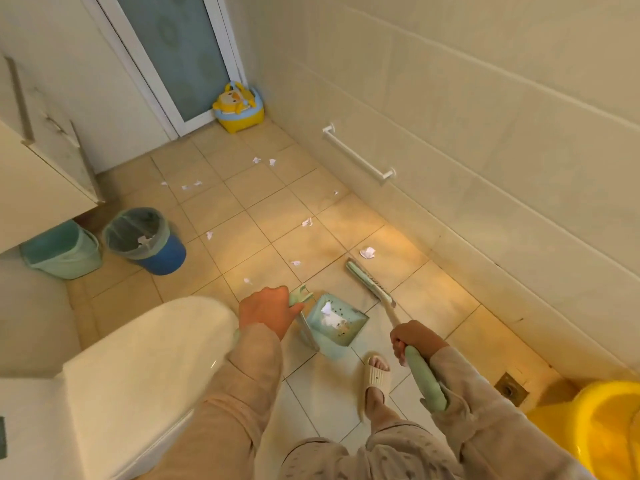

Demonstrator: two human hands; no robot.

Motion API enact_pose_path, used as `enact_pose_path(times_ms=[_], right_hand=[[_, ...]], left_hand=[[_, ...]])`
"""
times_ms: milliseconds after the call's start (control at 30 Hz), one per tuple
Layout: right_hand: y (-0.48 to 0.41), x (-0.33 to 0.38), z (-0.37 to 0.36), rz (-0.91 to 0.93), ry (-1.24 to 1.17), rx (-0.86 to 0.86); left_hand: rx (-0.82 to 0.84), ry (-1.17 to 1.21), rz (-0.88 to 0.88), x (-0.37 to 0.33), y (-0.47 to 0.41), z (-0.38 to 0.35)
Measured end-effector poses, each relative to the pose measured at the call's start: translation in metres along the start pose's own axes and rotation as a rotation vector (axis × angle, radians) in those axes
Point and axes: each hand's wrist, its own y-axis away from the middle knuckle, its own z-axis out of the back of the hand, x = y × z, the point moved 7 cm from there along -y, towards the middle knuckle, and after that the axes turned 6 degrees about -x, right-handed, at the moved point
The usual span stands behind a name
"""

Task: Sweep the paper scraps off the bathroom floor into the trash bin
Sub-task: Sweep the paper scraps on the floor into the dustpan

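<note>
Across the beige tiled bathroom floor (263, 209) lie eleven small white paper scraps (367, 252), scattered from the frosted glass door (180, 53) down towards the person's feet. The largest one sits just beyond the broom head. One white toilet (138, 368) with its lid down fills the lower left. One bright yellow plastic tub (595, 427) shows in the lower right corner.

Two bins stand side by side below the cream cabinet (41, 188) at the left. They are a pale green rectangular bin (65, 265) and a round blue trash bin (166, 252) lined with a clear bag, with white paper inside. One yellow duck-shaped potty (239, 107) stands in the far corner by the door.

One pale green dustpan (353, 322) rests on the floor between the hands, holding two white paper pieces and some dark specks. One pale green broom (369, 284) has its head on the tiles just right of the dustpan.

Both hands are apart, each clamped on a tool. The left hand (266, 311) grips the dustpan's upright handle, and the right hand (414, 341) grips the broom's handle. One foot in a cream slipper (375, 374) stands just behind the dustpan.
</note>
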Motion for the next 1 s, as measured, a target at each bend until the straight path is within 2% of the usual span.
enact_pose_path(times_ms=[167, 333, 667, 800, 1000], right_hand=[[-0.044, 0.043, 0.041, -0.079, 0.008, -0.050], [-0.079, 0.077, 0.067, -0.064, 0.067, -0.094], [-0.123, 0.143, 0.067, -0.015, 0.263, -0.114], [-0.126, 0.131, 0.038, -0.059, 0.347, -0.016], [-0.113, 0.095, 0.026, -0.173, 0.511, -0.019]], left_hand=[[0.024, 0.031, 0.027, -0.026, -0.059, 0.011], [0.041, 0.125, 0.078, -0.042, -0.110, 0.024], [0.028, 0.073, 0.065, -0.049, -0.168, 0.035], [0.037, 0.056, 0.052, -0.038, -0.177, 0.039], [0.091, 0.040, 0.065, -0.040, -0.189, 0.043]])
